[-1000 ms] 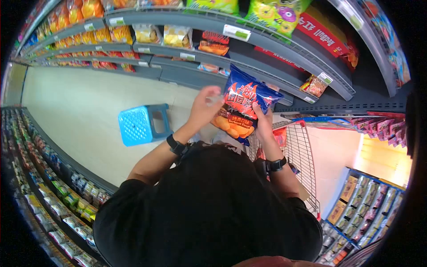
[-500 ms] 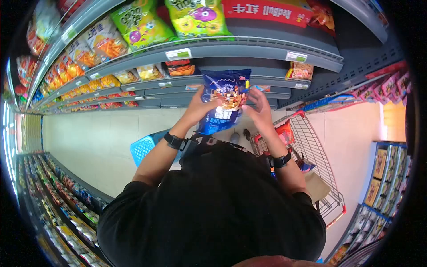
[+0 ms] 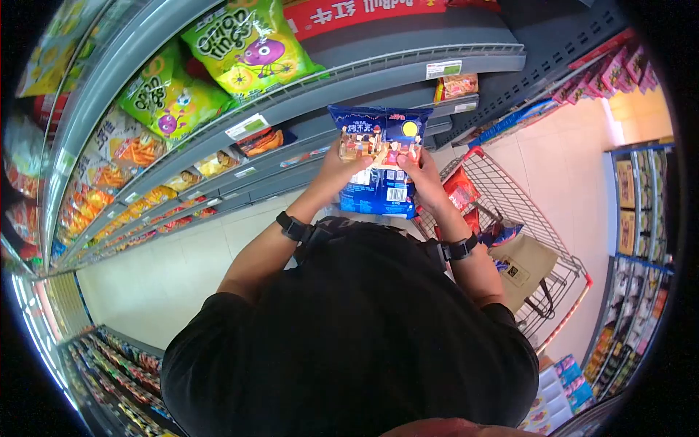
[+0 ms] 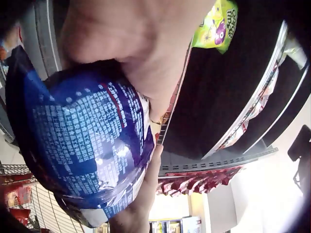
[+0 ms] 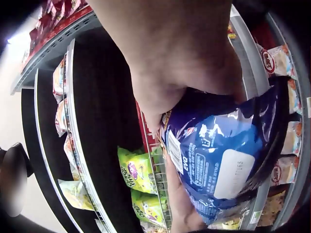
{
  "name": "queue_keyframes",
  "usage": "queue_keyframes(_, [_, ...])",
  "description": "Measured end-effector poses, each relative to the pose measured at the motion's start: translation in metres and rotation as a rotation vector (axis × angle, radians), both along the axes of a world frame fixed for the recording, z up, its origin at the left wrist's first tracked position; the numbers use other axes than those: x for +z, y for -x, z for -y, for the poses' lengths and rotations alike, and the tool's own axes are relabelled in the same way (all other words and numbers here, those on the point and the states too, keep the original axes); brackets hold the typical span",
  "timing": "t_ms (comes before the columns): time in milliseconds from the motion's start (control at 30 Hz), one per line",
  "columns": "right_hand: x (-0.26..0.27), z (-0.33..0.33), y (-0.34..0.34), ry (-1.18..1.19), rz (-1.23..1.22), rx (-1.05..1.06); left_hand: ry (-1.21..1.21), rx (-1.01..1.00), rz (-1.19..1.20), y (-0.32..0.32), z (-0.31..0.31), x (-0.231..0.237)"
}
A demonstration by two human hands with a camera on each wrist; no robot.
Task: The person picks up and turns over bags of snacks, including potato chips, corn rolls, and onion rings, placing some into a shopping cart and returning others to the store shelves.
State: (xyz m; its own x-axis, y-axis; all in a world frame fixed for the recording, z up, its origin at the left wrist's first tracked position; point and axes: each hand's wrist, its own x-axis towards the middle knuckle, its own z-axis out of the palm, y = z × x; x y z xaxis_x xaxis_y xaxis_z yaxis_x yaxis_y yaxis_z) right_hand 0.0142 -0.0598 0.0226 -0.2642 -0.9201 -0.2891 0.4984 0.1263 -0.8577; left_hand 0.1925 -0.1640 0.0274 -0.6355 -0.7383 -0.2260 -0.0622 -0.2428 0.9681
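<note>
At the person's [image 3: 349, 320] twelve o'clock: blue snack bag [image 3: 375, 197]

Left hand [image 3: 341, 170] and right hand [image 3: 425, 180] hold its nine and three o'clock sides, grip snug, I judge to steady the print for viewing. Shopping cart [image 3: 535, 200] stands at its four o'clock.

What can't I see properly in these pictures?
- Front of the blue bag: head view; its back faces the camera and hides it.
- Most fingers of the left hand and right hand: head view; behind the bag.
- Top of the red box: head view; cut off by the upper edge.
- Inside of the tan bag: head view; hidden by its own side.
- Writing on the pink packets: head view; too small.
</note>
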Motion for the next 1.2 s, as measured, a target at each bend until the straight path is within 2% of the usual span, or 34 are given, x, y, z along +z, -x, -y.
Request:
queue_keyframes(167, [-0.017,-0.011,-0.004,-0.067,0.15,0.078,-0.174,0.0,0.053,0.006,0.008,-0.009])
queue_keyframes(300, [-0.018,-0.02,-0.005,-0.224,0.281,0.061,-0.339,-0.059,0.062,0.012,0.008,-0.027])
queue_keyframes(467, [-0.031,-0.03,0.001,-0.278,0.366,0.056,-0.514,-0.088,0.097,0.016,0.002,-0.039])
queue_keyframes(633, [-0.037,-0.03,0.01,-0.339,0.348,0.114,-0.485,-0.007,0.119,0.02,-0.011,-0.036])
queue_keyframes(833, [-0.046,-0.017,0.014,-0.33,0.332,0.164,-0.489,0.13,0.009,0.009,-0.019,-0.035])
queue_keyframes(933, [-0.057,-0.004,0.013,-0.251,0.288,0.13,-0.045,0.411,0.134,0.004,-0.031,-0.049])
queue_keyframes(967, [-0.057,0.0,0.012,-0.253,0.197,0.106,0.242,0.429,0.282,-0.004,-0.028,-0.069])
queue_keyframes(1067, [-0.066,0.011,0.006,-0.138,0.07,0.089,0.132,0.152,0.22,-0.012,-0.031,-0.052])
queue_keyframes(1100, [-0.07,0.012,0.002,-0.082,0.052,0.091,0.189,0.125,0.284,-0.011,-0.032,-0.046])
queue_keyframes(1200, [-0.077,0.014,-0.005,-0.004,-0.073,0.202,0.144,0.282,0.162,-0.004,-0.035,-0.044])
